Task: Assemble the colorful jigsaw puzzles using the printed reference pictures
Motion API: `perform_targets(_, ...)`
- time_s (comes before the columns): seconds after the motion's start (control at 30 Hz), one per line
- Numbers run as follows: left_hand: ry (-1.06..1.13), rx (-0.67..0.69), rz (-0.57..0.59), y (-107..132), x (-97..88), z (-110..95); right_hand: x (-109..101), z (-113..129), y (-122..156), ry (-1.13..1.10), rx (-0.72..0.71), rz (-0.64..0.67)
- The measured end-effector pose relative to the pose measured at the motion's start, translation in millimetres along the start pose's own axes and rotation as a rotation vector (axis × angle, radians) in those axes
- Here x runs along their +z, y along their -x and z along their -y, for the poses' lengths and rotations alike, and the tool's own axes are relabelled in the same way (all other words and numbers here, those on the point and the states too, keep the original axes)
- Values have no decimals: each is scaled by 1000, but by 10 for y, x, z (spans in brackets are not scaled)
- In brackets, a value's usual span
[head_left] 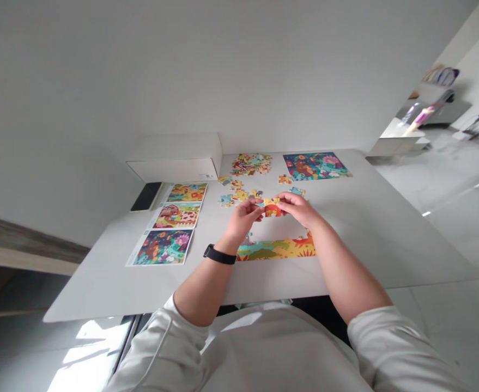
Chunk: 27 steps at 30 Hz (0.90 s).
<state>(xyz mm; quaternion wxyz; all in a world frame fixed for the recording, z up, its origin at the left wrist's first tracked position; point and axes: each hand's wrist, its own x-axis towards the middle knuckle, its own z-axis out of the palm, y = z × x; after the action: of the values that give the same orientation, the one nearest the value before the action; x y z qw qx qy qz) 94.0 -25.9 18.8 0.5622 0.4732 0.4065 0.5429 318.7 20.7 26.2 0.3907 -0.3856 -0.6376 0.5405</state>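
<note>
Between my two hands are joined jigsaw puzzle pieces (272,208), yellow, orange and red. My left hand (247,216), with a black band on the wrist, pinches their left side. On the right side, the fingers of my right hand (295,208) close on them too. Nearer to me lies an assembled puzzle strip (278,249) with green, yellow and orange scenery, partly hidden by my forearms. Several loose puzzle pieces (239,194) are scattered just beyond my left hand. An orange piece (285,179) and a blue piece (297,191) lie beyond my right hand.
A heap of puzzle pieces (251,163) sits at the back of the white table (370,234). A dark animal picture (316,165) lies at back right. On the left are a sheet with three pictures (163,246), a phone (146,196) and a white box (174,158) against the wall.
</note>
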Motion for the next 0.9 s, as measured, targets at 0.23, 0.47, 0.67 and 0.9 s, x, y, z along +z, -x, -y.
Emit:
perform_targets(0.23,-67,20,31,31,48,33,-135,100,64,128,-9,55)
perform_targets(0.47,-204,107,67,154,214,148,-376,260,166,309,48,198)
perform_targets(0.67,-650,273,180,300,296,159,-675,255,255,410,207,274)
perform_targets(0.9,-947,476,433,365,312,134,-783,171,272,587,324,286)
